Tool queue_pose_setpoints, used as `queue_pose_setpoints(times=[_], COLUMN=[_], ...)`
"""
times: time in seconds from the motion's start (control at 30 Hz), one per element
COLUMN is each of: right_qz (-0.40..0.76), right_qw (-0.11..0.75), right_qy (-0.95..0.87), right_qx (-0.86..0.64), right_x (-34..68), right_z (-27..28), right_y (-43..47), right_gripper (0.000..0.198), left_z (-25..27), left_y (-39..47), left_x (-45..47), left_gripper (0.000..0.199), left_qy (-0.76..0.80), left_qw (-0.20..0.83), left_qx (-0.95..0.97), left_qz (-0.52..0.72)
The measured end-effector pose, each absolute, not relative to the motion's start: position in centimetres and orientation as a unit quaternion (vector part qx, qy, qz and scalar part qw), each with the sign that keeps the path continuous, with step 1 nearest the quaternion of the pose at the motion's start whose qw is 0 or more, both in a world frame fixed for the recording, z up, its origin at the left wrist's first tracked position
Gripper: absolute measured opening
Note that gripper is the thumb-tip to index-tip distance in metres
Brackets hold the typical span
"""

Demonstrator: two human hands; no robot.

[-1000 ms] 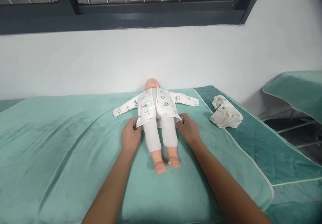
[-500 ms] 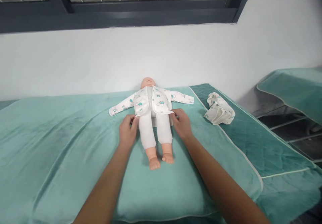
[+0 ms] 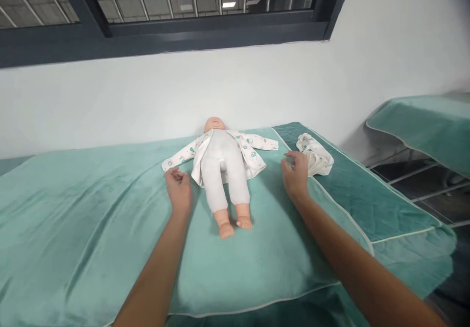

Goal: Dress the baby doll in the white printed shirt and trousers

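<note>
A baby doll (image 3: 221, 165) with a white cloth body lies on its back, feet toward me. Its printed white baby jacket (image 3: 253, 158) hangs open at the front, with both sleeves spread out sideways. My left hand (image 3: 179, 190) is by the cuff of the sleeve on the left, fingers loosely curled and holding nothing that I can see. On the other side, my right hand (image 3: 295, 175) hovers with thumb and fingers apart, away from the jacket. Just behind it lies a bundled printed white garment (image 3: 317, 155), partly covered by the hand.
A green sheet (image 3: 121, 229) covers the bed, with a darker quilted cover (image 3: 356, 185) at the right. Behind stands a white wall (image 3: 147, 97) below a barred window (image 3: 205, 33). Another green-covered bed (image 3: 426, 121) is at the far right, beyond a gap.
Both hands have let go of the jacket's lower front corners and moved apart. The jacket fronts now lie folded outward, baring the doll's white torso. The view has tilted slightly upward.
</note>
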State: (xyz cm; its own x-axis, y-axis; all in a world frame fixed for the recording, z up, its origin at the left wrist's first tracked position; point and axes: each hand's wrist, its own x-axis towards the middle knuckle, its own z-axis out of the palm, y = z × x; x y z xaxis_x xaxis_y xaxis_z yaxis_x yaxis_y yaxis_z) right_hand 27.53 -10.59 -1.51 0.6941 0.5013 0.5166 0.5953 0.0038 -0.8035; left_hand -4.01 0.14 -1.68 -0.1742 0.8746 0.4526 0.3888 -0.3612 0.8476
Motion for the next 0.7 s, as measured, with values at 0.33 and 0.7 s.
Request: queue_pose_setpoints(times=[0.33,0.7], right_qz=[0.026,0.349], right_qw=[0.311,0.627], right_qy=[-0.376,-0.455], right_qx=[-0.873,-0.527], right_x=[38.2,23.2], right_z=[1.5,11.0], right_y=[-13.2,-15.4], right_gripper=[0.045,0.027], left_z=[-0.5,8.4], left_y=[-1.4,-11.5], left_x=[-3.7,2.5], left_gripper=[0.012,0.042], left_qy=[0.502,0.31], left_qw=[0.118,0.488], left_qx=[0.639,0.675], left_qz=[0.571,0.459])
